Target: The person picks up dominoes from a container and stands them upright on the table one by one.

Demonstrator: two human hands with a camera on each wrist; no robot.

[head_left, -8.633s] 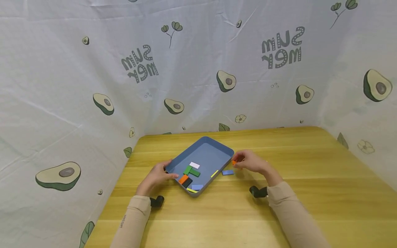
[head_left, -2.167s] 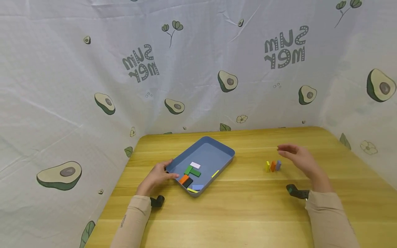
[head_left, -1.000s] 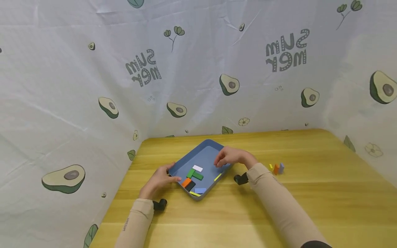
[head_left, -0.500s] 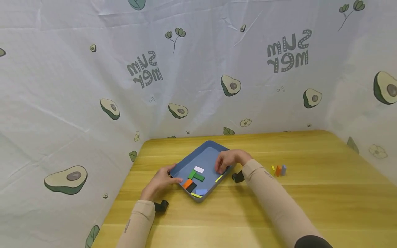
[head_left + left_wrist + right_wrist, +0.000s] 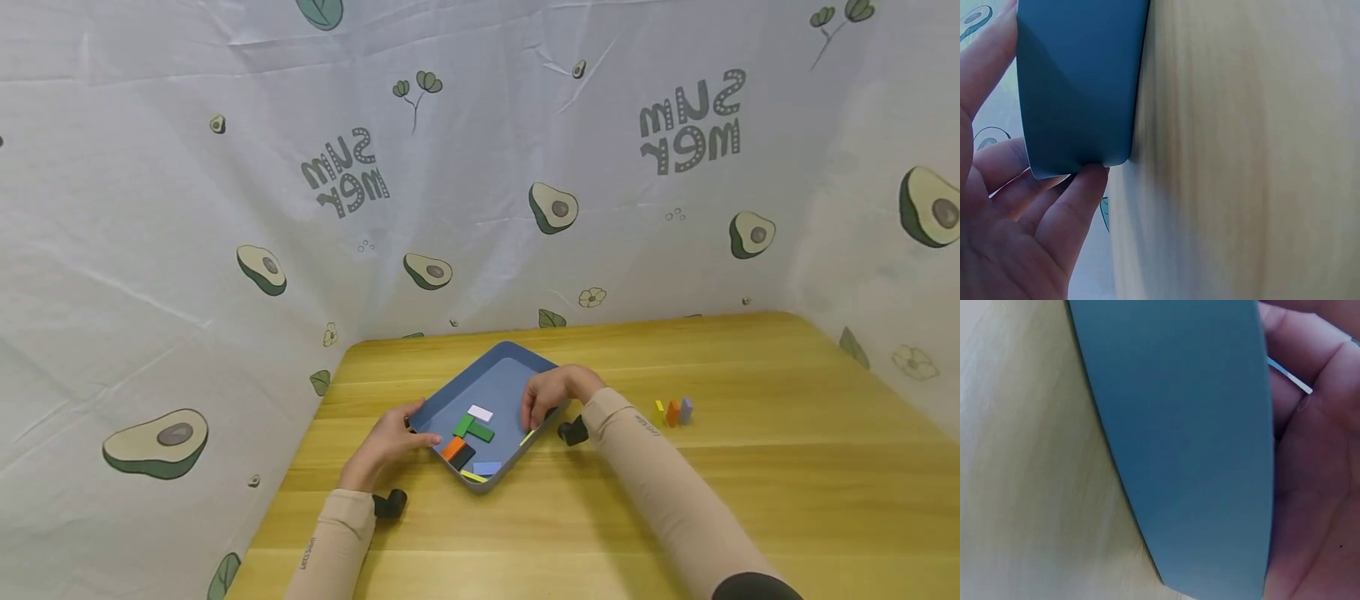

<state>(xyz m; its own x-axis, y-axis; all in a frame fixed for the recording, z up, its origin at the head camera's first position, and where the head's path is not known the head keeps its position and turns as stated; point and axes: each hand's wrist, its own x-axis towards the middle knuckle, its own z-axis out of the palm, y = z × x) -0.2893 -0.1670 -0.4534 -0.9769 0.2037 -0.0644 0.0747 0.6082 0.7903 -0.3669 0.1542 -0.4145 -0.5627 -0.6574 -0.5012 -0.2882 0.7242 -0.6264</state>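
Note:
My left hand (image 5: 386,446) grips the near-left corner of a blue-grey tray (image 5: 1085,81), thumb over the rim and fingers against the outside wall. Inside the tray lie several flat domino blocks, among them a white one (image 5: 480,413), a green one (image 5: 481,431), an orange one (image 5: 453,447), a black one (image 5: 462,457) and a blue one (image 5: 487,468). My right hand (image 5: 551,393) reaches over the right wall with fingers curled downward, fingertips at the upper end of a yellow domino (image 5: 527,438). The tray wall hides those fingertips in the right wrist view, so a pinch is unclear.
To the right on the wooden table (image 5: 600,517) a yellow domino (image 5: 660,408), an orange domino (image 5: 673,412) and a blue domino (image 5: 686,410) stand upright in a short row. A patterned white cloth (image 5: 480,167) hangs behind and beside the table.
The orange and blue dominoes formerly beside the tray now stand in the row at right. My right hand went from there into the tray and down to the yellow domino. My left hand stays put.

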